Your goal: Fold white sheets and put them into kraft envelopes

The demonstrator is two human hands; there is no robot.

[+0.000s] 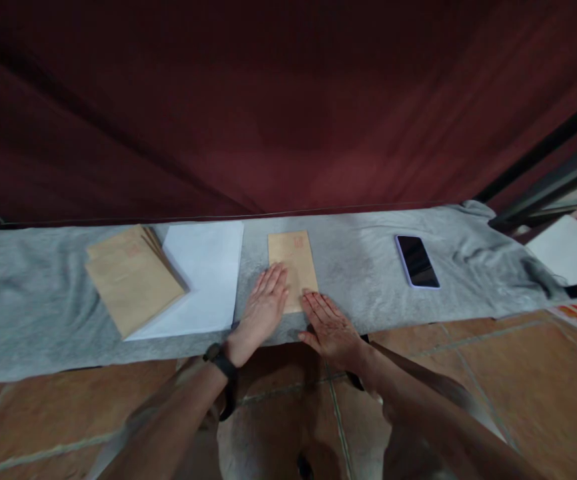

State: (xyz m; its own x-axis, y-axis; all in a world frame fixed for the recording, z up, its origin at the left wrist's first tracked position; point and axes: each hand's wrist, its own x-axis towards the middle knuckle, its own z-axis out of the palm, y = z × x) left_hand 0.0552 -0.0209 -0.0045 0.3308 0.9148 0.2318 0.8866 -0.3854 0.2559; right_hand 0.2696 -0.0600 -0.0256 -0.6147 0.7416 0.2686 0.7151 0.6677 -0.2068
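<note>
A brown paper envelope (296, 263) with small red print near its far end lies flat on a grey cloth. My left hand (264, 303) rests on its left edge, palm down with the fingers stretched out. On the near right corner lies my right hand (329, 330), also flat, its fingertips touching the paper and its thumb apart. Neither hand grips anything. Left of my left hand is a stack of white paper (208, 273), and a pile of brown envelopes (133, 280) partly overlaps it.
The grey cloth (363, 267) covers a long, narrow surface. A phone (418, 261) in a pale purple case lies to the right. Behind hangs a dark red curtain (288, 120). At the far right are a white sheet (573, 250) and a dark frame. Tiled floor (468, 360) shows below.
</note>
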